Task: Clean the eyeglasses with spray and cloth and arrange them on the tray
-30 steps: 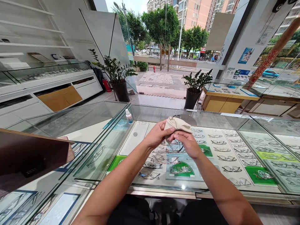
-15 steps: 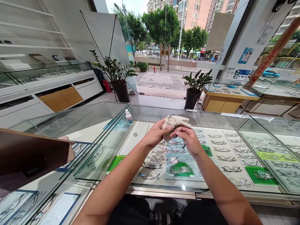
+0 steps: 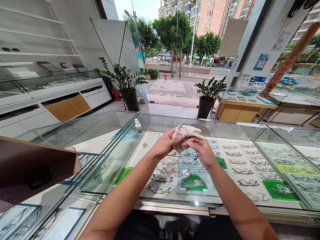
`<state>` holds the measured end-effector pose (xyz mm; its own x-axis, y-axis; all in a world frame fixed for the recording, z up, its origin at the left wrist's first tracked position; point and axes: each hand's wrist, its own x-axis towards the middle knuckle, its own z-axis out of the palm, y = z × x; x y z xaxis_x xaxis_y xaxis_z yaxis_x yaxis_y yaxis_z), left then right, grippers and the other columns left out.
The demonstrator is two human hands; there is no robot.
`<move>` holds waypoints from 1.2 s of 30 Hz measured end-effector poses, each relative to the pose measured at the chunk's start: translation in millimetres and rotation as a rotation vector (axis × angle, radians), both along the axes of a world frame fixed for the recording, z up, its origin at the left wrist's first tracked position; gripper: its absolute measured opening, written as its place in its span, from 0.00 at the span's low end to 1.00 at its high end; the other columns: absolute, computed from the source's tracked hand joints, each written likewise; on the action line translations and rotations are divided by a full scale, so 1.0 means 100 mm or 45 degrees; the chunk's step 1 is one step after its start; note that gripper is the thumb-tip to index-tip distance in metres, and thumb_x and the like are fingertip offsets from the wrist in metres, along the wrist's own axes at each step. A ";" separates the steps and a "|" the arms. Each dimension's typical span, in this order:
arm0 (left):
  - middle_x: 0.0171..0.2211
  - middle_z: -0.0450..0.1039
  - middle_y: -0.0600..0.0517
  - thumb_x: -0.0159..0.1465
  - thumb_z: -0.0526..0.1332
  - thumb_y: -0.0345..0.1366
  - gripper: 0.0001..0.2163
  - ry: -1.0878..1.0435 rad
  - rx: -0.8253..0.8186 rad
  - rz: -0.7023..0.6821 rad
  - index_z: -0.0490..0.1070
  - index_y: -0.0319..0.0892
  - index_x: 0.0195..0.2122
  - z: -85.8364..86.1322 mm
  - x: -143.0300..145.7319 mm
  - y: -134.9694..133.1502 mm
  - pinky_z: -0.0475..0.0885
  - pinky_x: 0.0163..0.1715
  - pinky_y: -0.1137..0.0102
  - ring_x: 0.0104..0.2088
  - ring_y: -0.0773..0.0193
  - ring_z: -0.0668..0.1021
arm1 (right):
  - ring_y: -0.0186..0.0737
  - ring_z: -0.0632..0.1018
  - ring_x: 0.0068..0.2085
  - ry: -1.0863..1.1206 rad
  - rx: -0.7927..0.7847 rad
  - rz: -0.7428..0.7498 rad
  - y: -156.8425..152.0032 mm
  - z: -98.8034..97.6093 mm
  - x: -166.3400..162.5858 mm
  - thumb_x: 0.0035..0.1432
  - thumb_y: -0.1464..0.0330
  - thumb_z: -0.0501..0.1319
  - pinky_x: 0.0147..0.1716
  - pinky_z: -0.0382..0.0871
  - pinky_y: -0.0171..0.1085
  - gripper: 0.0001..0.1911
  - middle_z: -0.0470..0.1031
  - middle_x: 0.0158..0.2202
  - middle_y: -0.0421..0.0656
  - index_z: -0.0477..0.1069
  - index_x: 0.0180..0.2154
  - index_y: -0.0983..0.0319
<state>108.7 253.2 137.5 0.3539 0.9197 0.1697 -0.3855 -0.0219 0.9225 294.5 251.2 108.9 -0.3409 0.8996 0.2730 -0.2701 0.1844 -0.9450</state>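
While left hand (image 3: 165,145) grips cloth (image 3: 193,131), right (image 3: 204,152) holds eyeglasses (image 3: 186,133).

- Both arms (image 3: 127,190) extend forward across the near edge of the tabletop (image 3: 175,201).
- Left hand (image 3: 167,144) is curled, its grip closed.
- Right hand (image 3: 203,151) turns inward, pinching, near the left hand.

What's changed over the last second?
Cloth has been reshaped slightly between the left hand and right hand; camera view tilted up a touch. Nothing visibly newly grasped or released. White bottle and potted plants stayed put.
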 end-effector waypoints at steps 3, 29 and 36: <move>0.28 0.77 0.53 0.53 0.82 0.48 0.26 0.032 0.019 0.035 0.78 0.39 0.45 -0.04 0.04 0.00 0.69 0.30 0.72 0.26 0.68 0.74 | 0.49 0.83 0.43 -0.015 -0.022 -0.001 0.01 -0.02 -0.02 0.56 0.53 0.76 0.51 0.77 0.48 0.15 0.86 0.34 0.45 0.85 0.33 0.58; 0.31 0.79 0.52 0.54 0.78 0.60 0.30 -0.142 -0.167 0.223 0.77 0.39 0.42 -0.13 0.15 0.03 0.75 0.37 0.70 0.32 0.64 0.78 | 0.44 0.79 0.40 0.154 -0.242 -0.027 0.08 -0.01 -0.03 0.50 0.56 0.78 0.45 0.70 0.42 0.13 0.85 0.35 0.44 0.86 0.31 0.58; 0.41 0.84 0.48 0.57 0.78 0.58 0.29 -0.154 -0.114 0.249 0.80 0.40 0.49 -0.16 0.14 0.04 0.74 0.44 0.68 0.42 0.59 0.82 | 0.40 0.73 0.38 0.268 -0.195 -0.121 0.07 0.08 0.09 0.52 0.56 0.78 0.39 0.64 0.39 0.12 0.84 0.40 0.44 0.86 0.33 0.57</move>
<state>122.3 257.0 121.7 0.1494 0.9821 0.1149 -0.4895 -0.0275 0.8716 303.6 258.7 116.8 -0.2028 0.9612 0.1872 -0.4519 0.0777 -0.8887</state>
